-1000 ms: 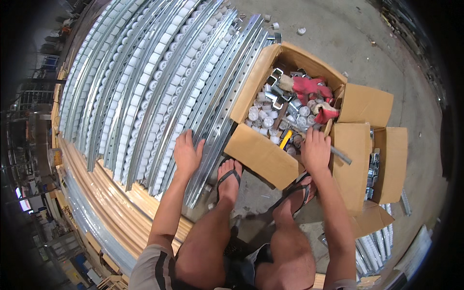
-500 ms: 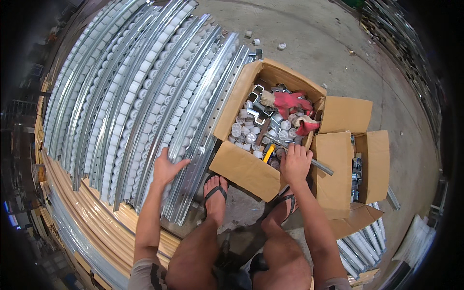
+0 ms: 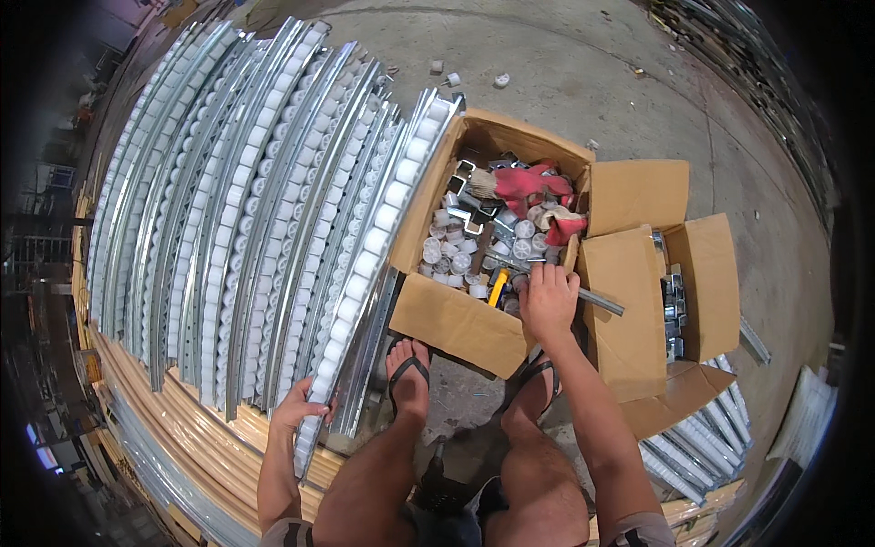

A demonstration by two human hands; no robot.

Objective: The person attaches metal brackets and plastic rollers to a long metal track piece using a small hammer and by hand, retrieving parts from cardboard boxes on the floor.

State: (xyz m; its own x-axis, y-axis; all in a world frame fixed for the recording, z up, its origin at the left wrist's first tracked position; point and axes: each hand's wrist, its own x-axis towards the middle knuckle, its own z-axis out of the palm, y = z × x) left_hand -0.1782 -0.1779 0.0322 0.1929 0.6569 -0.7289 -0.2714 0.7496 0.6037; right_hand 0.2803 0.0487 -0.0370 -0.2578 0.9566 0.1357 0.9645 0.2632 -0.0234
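Observation:
My left hand (image 3: 299, 410) is closed around the near end of a metal roller track (image 3: 373, 241) lined with white wheels. The track lies tilted along the right side of a stack of similar tracks (image 3: 219, 228). My right hand (image 3: 549, 299) is at the near right edge of an open cardboard box (image 3: 428, 205), its fingers curled over a grey metal bar (image 3: 602, 303) that crosses the edge. Inside the box are loose white wheels (image 3: 462, 263), metal brackets (image 3: 474, 217), red and white work gloves (image 3: 527, 187) and a yellow-handled tool (image 3: 498, 286).
A second cardboard box (image 3: 715, 292) of metal brackets stands to the right, with more roller tracks (image 3: 688, 460) below it. Long tan bars (image 3: 173, 401) lie under the stack. A few loose wheels (image 3: 501, 80) rest on the concrete floor. My sandalled feet stand before the first box.
My left hand has moved down and closed on a roller track, which now shows its white wheels facing up. My right hand stays at the box edge. The view has shifted slightly.

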